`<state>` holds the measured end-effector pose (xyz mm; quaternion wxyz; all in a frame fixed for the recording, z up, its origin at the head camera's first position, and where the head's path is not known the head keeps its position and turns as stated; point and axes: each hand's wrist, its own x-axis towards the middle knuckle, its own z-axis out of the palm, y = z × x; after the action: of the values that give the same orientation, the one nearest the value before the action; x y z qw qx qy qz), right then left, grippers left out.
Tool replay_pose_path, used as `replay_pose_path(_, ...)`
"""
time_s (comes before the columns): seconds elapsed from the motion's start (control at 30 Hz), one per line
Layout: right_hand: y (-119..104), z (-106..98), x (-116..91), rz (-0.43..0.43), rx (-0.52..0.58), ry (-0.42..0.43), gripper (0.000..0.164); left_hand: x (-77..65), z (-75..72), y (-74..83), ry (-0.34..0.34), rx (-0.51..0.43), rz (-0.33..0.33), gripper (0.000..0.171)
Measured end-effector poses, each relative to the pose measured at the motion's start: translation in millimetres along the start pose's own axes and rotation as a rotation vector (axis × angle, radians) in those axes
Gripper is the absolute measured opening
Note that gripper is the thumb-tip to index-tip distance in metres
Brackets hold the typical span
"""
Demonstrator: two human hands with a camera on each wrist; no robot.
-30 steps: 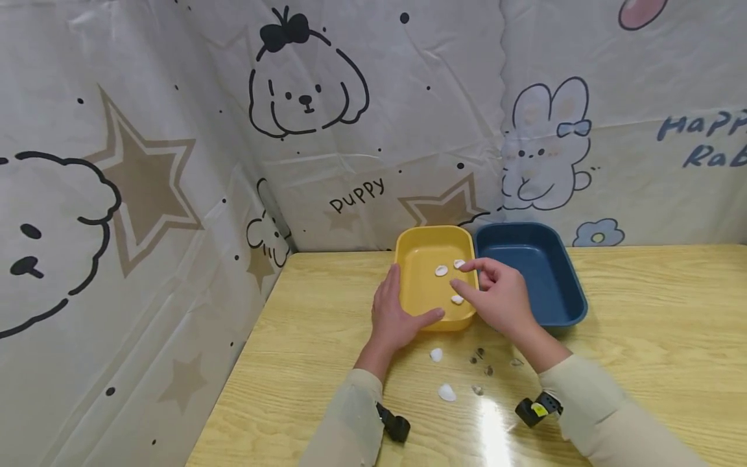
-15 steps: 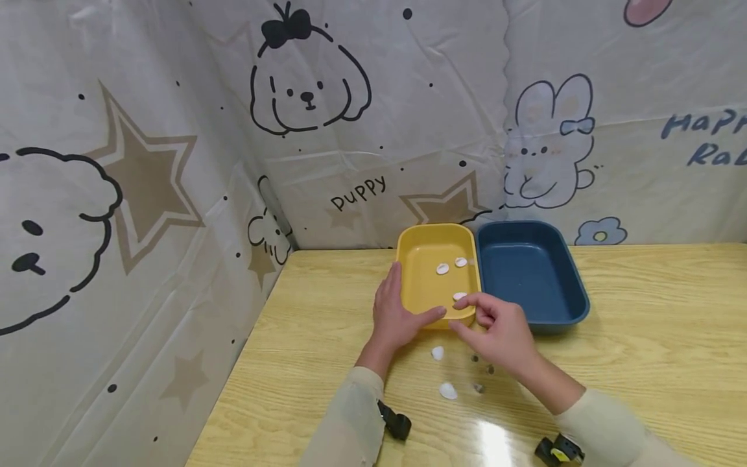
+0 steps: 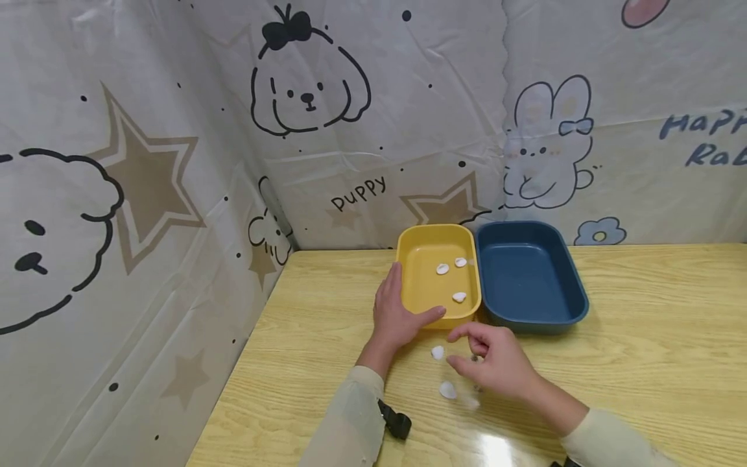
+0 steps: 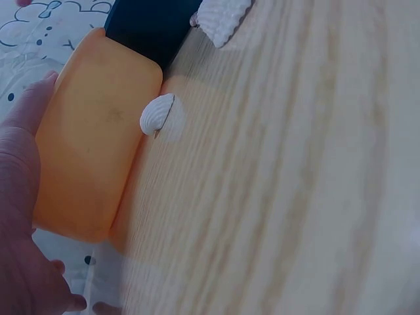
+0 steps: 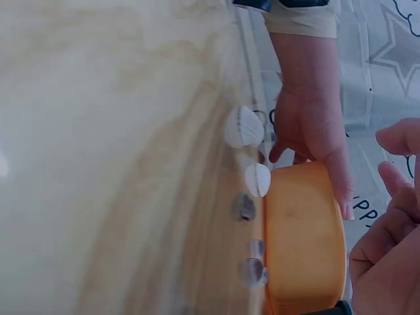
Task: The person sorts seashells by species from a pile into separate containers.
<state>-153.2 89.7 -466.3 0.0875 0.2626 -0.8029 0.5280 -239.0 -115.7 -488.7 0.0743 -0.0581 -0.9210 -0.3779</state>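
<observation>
My left hand [image 3: 399,321] rests at the near left corner of a yellow tray [image 3: 417,285], straight fingers along its left side and thumb over the front rim. Inside the tray lie a white seashell [image 3: 442,269] and two more like it. My right hand [image 3: 493,363] hovers over the table in front of the trays, thumb and index finger apart with nothing between them. Left of its fingertips is a white ribbed shell [image 3: 438,352], and nearer me a larger white shell [image 3: 447,390]. Small grey shells [image 5: 245,207] show in the right wrist view; the hand partly hides them in the head view.
A dark blue tray [image 3: 528,285] stands right beside the yellow one. Both are near the back edge of the wooden table [image 3: 327,292], in front of a printed curtain [image 3: 350,149] with cartoon animals.
My right hand has drawn back from above the yellow tray, over its front rim, to the table in front. The left hand stays in place, and the same three shells lie in the tray.
</observation>
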Motion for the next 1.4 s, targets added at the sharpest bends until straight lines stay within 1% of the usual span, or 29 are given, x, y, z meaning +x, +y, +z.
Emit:
replay_pose_path(0.13, 2.2, 2.2, -4.9, 0.024, 0.008, -0.066, 0.024, 0.1, -0.1, -0.3, 0.000, 0.001, -0.005, 0.127)
replay_pose_path(0.4, 7.2, 5.5, -11.5, 0.020, 0.023, -0.177, 0.023, -0.8, 1.0, -2.0, -0.002, 0.001, -0.015, 0.126)
replay_pose_path(0.57, 9.4, 5.6, -13.0, 0.031, -0.005, -0.246, 0.023, -1.0, 0.5, -1.6, 0.004, -0.025, -0.006, 0.126)
replay_pose_path(0.7, 11.0, 5.2, -13.5, 0.019, -0.028, -0.280, 0.025, -0.6, 0.4, -0.9, 0.005, -0.040, -0.008, 0.126)
replay_pose_path(0.87, 14.3, 5.6, -14.2, -0.009, -0.058, -0.321, 0.029, 0.0, 0.7, -0.1, 0.007, -0.036, -0.016, 0.126)
replay_pose_path(0.97, 17.5, 6.5, -14.5, -0.019, -0.097, -0.343, 0.031, -0.1, 0.9, 0.0, 0.009, -0.032, -0.017, 0.126)
replay_pose_path(1.13, 20.4, 7.8, -14.8, 0.019, -0.154, -0.396, 0.033, -0.6, 0.8, -0.1, 0.002, -0.030, -0.029, 0.127)
replay_pose_path(1.27, 20.0, 8.1, -15.2, 0.040, -0.151, -0.429, 0.034, -0.9, 0.5, 0.7, -0.001, -0.031, -0.039, 0.127)
replay_pose_path(1.4, 20.1, 8.6, -16.0, 0.043, -0.165, -0.437, 0.037, -1.3, -0.2, 1.8, 0.001, -0.041, -0.041, 0.127)
